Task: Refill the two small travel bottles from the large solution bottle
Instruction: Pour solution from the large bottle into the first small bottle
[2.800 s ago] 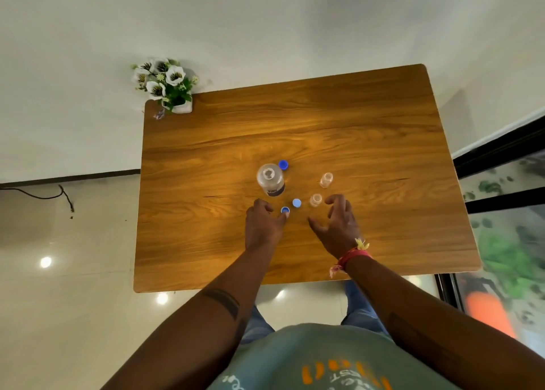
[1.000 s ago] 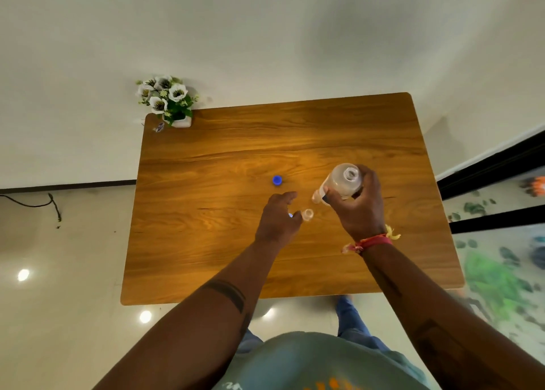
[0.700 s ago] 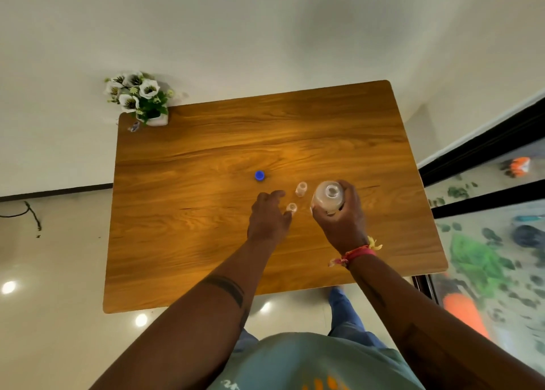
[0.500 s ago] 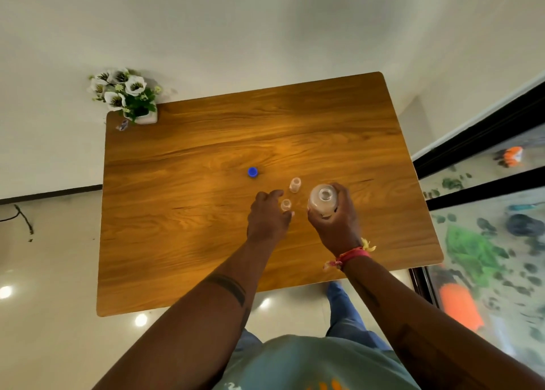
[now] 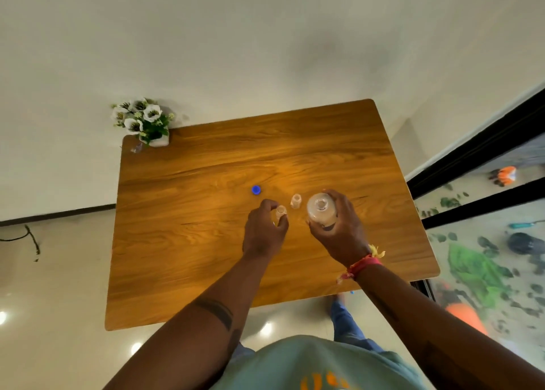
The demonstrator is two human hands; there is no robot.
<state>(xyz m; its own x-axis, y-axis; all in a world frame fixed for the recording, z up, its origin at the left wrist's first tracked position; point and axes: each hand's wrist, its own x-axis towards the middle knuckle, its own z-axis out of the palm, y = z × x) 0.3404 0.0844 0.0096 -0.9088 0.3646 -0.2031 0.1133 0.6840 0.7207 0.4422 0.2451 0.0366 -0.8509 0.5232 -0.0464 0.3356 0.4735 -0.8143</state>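
The large clear solution bottle (image 5: 321,212) is uncapped and upright in my right hand (image 5: 339,233), just above the wooden table (image 5: 206,242). My left hand (image 5: 265,230) grips one small clear travel bottle (image 5: 280,212) between thumb and fingers. The second small travel bottle (image 5: 295,201) stands open on the table between my two hands, a little farther away. A blue cap (image 5: 256,189) lies on the table beyond my left hand. The other small caps are hidden from me.
A white pot of white flowers (image 5: 147,124) sits at the far left corner of the table. A glass door with black frame (image 5: 472,165) runs along the right. A black cable (image 5: 29,236) lies on the floor at left.
My right hand lifted the large bottle from the middle, carried it right and brought it upright near the small bottles. My left hand closed on the nearer small bottle.
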